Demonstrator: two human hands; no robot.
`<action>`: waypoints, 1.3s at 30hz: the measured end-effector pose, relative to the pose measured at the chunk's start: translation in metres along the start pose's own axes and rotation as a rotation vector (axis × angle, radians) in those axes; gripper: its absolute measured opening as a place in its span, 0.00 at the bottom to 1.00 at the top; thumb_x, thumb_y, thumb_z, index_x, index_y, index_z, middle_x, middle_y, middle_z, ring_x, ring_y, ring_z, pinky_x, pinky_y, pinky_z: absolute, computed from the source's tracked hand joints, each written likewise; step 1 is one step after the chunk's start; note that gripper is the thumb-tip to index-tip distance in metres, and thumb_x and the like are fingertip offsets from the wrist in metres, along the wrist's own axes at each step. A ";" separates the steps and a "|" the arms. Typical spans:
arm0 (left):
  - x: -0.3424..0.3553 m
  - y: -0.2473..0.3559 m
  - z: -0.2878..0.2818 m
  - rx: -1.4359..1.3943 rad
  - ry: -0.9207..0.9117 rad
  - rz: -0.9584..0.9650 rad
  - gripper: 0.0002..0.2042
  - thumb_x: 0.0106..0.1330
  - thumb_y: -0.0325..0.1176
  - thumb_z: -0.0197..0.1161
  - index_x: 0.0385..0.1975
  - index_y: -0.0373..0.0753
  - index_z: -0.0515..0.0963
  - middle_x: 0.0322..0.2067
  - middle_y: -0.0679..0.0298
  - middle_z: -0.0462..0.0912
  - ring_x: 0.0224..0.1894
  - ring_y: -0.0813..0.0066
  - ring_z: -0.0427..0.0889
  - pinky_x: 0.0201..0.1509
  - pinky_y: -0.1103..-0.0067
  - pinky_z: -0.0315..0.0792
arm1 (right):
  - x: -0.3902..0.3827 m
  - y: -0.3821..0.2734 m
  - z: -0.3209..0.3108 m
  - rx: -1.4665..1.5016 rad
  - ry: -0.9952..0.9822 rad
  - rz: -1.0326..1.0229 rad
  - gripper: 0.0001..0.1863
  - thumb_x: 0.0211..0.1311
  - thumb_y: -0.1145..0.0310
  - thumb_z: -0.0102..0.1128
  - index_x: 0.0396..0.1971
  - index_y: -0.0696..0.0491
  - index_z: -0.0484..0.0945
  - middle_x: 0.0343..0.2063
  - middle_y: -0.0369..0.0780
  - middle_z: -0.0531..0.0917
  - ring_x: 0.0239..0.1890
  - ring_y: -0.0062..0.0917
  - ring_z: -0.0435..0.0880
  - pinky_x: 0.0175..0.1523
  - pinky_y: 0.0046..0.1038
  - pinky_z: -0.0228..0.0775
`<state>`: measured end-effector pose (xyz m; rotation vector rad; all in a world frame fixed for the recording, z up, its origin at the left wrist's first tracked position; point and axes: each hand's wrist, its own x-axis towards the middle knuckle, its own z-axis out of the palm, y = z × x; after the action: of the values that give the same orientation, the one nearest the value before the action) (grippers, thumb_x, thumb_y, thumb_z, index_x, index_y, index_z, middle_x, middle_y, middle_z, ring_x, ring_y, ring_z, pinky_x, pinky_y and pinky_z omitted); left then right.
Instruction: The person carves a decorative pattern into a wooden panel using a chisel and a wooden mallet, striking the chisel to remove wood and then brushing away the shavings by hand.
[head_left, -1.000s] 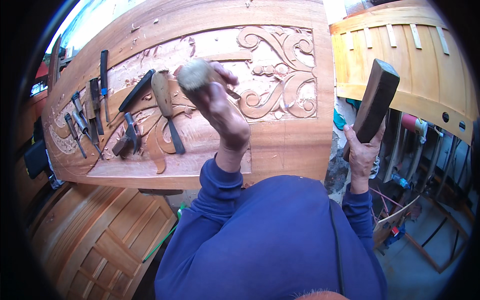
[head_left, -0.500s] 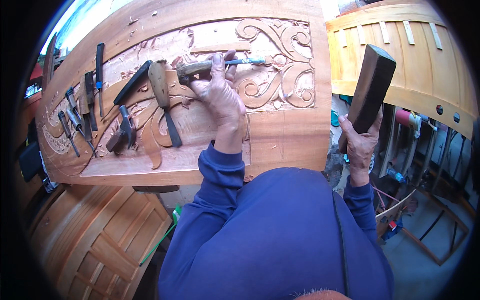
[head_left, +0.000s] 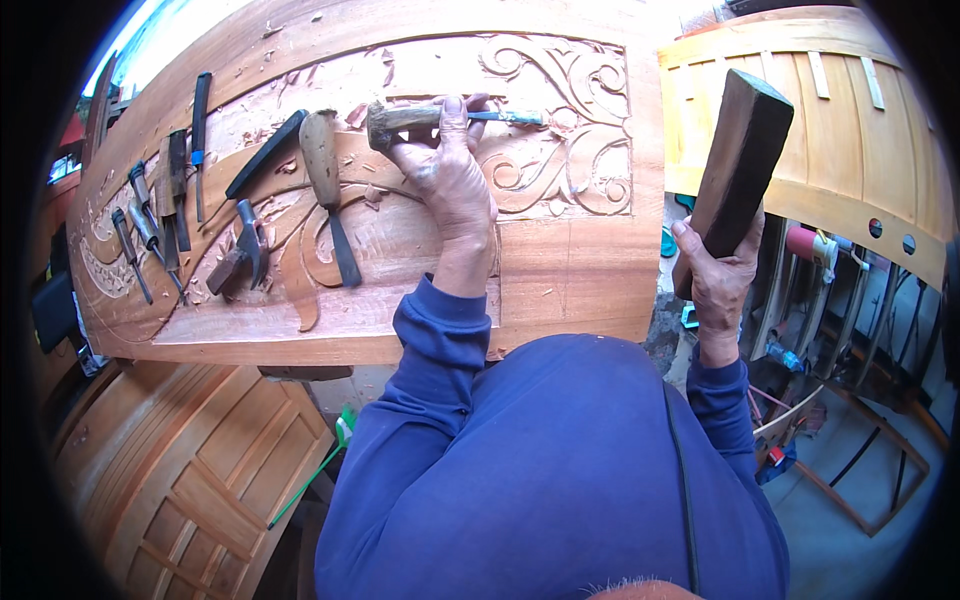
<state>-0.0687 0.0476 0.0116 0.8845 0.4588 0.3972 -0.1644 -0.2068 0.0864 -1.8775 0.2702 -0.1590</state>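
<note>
The wooden panel lies face up and spans the bench area, its sunken ground bordered by raised scrollwork at the right end. The step in hand appears to be relief carving, at the point of setting the tool before a strike.

A dark wooden block, apparently the striker, stands tilted beyond the panel's right edge. The right hand is closed around its lower part, thumb on the near side.

The chisel is above the carved area, handle to the left, blade pointing right toward the scrollwork. The left hand pinches it between thumb and fingers near the blade end of the handle. Whether the edge touches wood cannot be determined.

The next move seems to call for seating the edge on the cut line, steadying the handle and aligning the block with its butt.

A claw hammer lies left; shavings litter the ground.
</note>
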 end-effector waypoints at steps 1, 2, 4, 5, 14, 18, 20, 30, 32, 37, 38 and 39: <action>-0.001 0.000 0.001 -0.001 0.000 0.000 0.25 0.75 0.24 0.60 0.65 0.43 0.55 0.51 0.56 0.77 0.46 0.65 0.88 0.50 0.72 0.87 | 0.001 0.000 0.000 0.013 0.004 -0.009 0.46 0.58 0.83 0.72 0.75 0.51 0.59 0.58 0.38 0.78 0.54 0.20 0.81 0.57 0.23 0.77; -0.002 0.001 0.002 -0.008 0.003 -0.002 0.25 0.75 0.25 0.60 0.65 0.43 0.55 0.51 0.56 0.77 0.47 0.65 0.88 0.50 0.72 0.86 | 0.002 -0.001 0.001 0.013 0.003 -0.009 0.46 0.58 0.83 0.72 0.75 0.51 0.59 0.58 0.38 0.78 0.54 0.20 0.81 0.57 0.23 0.77; -0.004 0.003 0.005 -0.017 0.006 -0.004 0.25 0.75 0.25 0.60 0.65 0.43 0.55 0.51 0.56 0.77 0.47 0.65 0.88 0.51 0.71 0.86 | 0.003 -0.003 0.002 0.025 -0.003 -0.010 0.45 0.58 0.83 0.72 0.75 0.52 0.59 0.60 0.39 0.77 0.54 0.21 0.81 0.58 0.24 0.77; -0.005 0.004 0.006 -0.011 0.020 0.004 0.23 0.74 0.26 0.62 0.62 0.40 0.58 0.50 0.55 0.79 0.47 0.63 0.88 0.52 0.69 0.86 | 0.003 -0.004 0.002 0.024 -0.003 -0.011 0.45 0.58 0.83 0.72 0.75 0.52 0.59 0.60 0.39 0.77 0.54 0.21 0.81 0.58 0.24 0.77; -0.004 -0.002 0.002 -0.004 0.001 0.022 0.26 0.75 0.26 0.62 0.65 0.45 0.54 0.52 0.58 0.76 0.48 0.67 0.87 0.51 0.71 0.86 | 0.012 -0.015 0.014 0.029 -0.045 -0.037 0.45 0.59 0.84 0.70 0.74 0.51 0.59 0.57 0.39 0.80 0.53 0.21 0.83 0.58 0.24 0.79; -0.003 -0.005 0.000 0.038 0.006 0.040 0.26 0.74 0.27 0.62 0.64 0.45 0.55 0.51 0.59 0.76 0.49 0.67 0.87 0.51 0.71 0.86 | 0.015 -0.019 0.020 0.048 -0.087 -0.023 0.45 0.59 0.85 0.69 0.75 0.51 0.58 0.59 0.40 0.79 0.56 0.21 0.81 0.58 0.24 0.78; -0.004 -0.003 0.003 0.042 0.007 0.041 0.25 0.75 0.27 0.62 0.64 0.44 0.56 0.51 0.59 0.76 0.49 0.68 0.87 0.51 0.72 0.86 | 0.016 -0.020 0.023 0.049 -0.091 -0.037 0.46 0.59 0.85 0.69 0.75 0.51 0.58 0.60 0.40 0.78 0.58 0.21 0.80 0.59 0.24 0.78; -0.006 0.004 0.007 0.057 -0.003 0.066 0.22 0.75 0.26 0.61 0.61 0.43 0.57 0.49 0.59 0.77 0.47 0.68 0.87 0.51 0.71 0.86 | 0.022 -0.034 0.033 0.056 -0.204 -0.046 0.47 0.59 0.83 0.70 0.76 0.53 0.57 0.68 0.42 0.73 0.68 0.26 0.73 0.71 0.30 0.66; -0.005 0.002 0.006 0.037 -0.022 0.073 0.23 0.75 0.25 0.60 0.62 0.43 0.57 0.49 0.58 0.77 0.47 0.68 0.87 0.51 0.71 0.86 | 0.031 -0.041 0.037 0.086 -0.229 -0.063 0.47 0.58 0.83 0.71 0.76 0.54 0.58 0.69 0.43 0.72 0.70 0.27 0.72 0.73 0.31 0.64; -0.007 -0.001 0.006 0.058 -0.041 0.087 0.24 0.74 0.22 0.60 0.63 0.43 0.57 0.50 0.58 0.75 0.45 0.65 0.87 0.54 0.64 0.87 | 0.073 -0.083 0.068 0.037 -0.399 -0.457 0.45 0.55 0.76 0.78 0.72 0.58 0.64 0.66 0.45 0.76 0.68 0.28 0.74 0.72 0.30 0.66; -0.007 -0.002 0.008 0.061 -0.057 0.083 0.24 0.74 0.22 0.60 0.63 0.43 0.57 0.50 0.58 0.75 0.45 0.65 0.87 0.54 0.64 0.87 | 0.083 -0.098 0.078 0.021 -0.479 -0.499 0.49 0.53 0.75 0.81 0.74 0.56 0.61 0.68 0.44 0.75 0.69 0.28 0.74 0.73 0.31 0.66; -0.007 -0.001 0.011 0.056 -0.036 0.078 0.24 0.74 0.22 0.60 0.63 0.42 0.56 0.49 0.56 0.75 0.45 0.66 0.87 0.53 0.66 0.87 | 0.091 -0.106 0.096 0.136 -0.512 -0.553 0.49 0.53 0.75 0.80 0.74 0.56 0.61 0.67 0.44 0.76 0.68 0.27 0.75 0.73 0.30 0.67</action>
<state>-0.0687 0.0362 0.0180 0.9647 0.4048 0.4403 -0.0424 -0.1113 0.1541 -1.7481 -0.5992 -0.0620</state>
